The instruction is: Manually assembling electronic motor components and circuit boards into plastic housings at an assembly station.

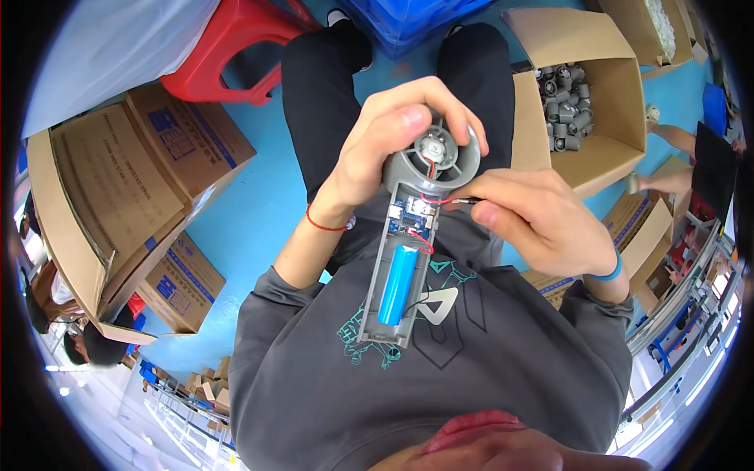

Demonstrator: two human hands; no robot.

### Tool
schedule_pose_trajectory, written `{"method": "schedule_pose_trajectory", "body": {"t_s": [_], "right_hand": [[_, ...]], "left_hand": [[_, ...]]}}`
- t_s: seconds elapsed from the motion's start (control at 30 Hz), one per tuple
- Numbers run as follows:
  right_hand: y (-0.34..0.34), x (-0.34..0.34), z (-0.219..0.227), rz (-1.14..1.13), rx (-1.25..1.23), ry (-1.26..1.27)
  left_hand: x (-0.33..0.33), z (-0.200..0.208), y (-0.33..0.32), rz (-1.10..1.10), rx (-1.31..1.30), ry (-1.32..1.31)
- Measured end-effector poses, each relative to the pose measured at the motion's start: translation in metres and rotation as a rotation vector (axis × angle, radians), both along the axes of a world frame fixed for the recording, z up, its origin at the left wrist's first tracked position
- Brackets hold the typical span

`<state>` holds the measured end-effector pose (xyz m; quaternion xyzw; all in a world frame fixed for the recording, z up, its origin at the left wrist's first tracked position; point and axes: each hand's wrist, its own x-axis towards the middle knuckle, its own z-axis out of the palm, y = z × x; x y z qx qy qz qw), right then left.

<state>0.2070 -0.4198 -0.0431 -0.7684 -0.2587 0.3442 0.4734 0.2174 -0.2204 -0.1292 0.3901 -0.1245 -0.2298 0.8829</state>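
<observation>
My left hand (393, 129) is closed around the round end of an open grey plastic housing (382, 271), which looks like a handheld fan body. Inside the ring sits a small motor (433, 149) with a red wire. Below it, a small blue circuit board (413, 217) lies in the handle, then a blue cylindrical battery (398, 286). My right hand (534, 216) pinches at the housing's right side, where a red wire (438, 201) from the board reaches my fingertips. A thin dark and silver piece shows at the pinch; its kind is unclear.
An open carton (605, 141) at the right holds many grey plastic parts (567, 106). Large cartons (118, 173) stand at the left, near a red stool (232, 55). A blue crate (412, 23) is ahead. Another person's arm (667, 184) shows at the far right.
</observation>
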Motion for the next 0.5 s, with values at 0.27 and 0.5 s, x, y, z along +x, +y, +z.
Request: {"method": "schedule_pose_trajectory", "body": {"t_s": [0.27,0.5], "right_hand": [[0.001,0.002,0.004,0.041,-0.042,-0.133],[0.002,0.005,0.013,0.098,-0.145,-0.177]], "left_hand": [[0.002,0.004,-0.002,-0.034,0.057,-0.016],[0.005,0.003,0.000,-0.062,0.097,-0.022]]}}
